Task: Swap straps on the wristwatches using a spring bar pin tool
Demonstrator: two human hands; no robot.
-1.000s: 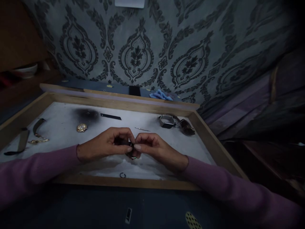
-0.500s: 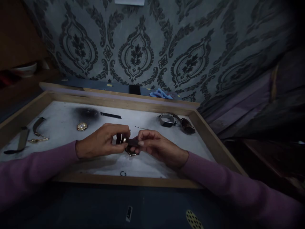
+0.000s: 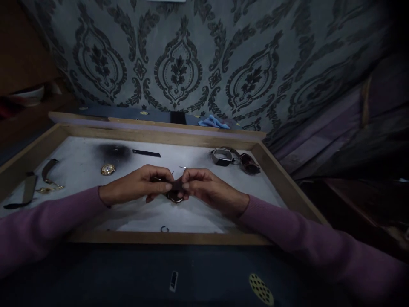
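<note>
A dark brown watch strap stretches between my two hands, low over the white floor of a wooden tray. My left hand pinches its left part between thumb and fingers. Closed on the right part is my right hand, thumb on top. Just below the strap, a gold-rimmed watch case shows, partly covered by the fingers; how it joins the strap is hidden. A thin metal tool lies behind my right hand, mostly covered. To the left rests a gold watch head without a strap.
The wooden tray has raised edges. Inside lie a black blade-like strip, a silver watch, a dark watch, loose straps at left and a small dark open ring in front. A blue cloth sits behind.
My left thumb and fingers have closed in along the strap, nearer my right hand. A shiny round metal part beside the left thumb is now hidden. The view has shifted slightly.
</note>
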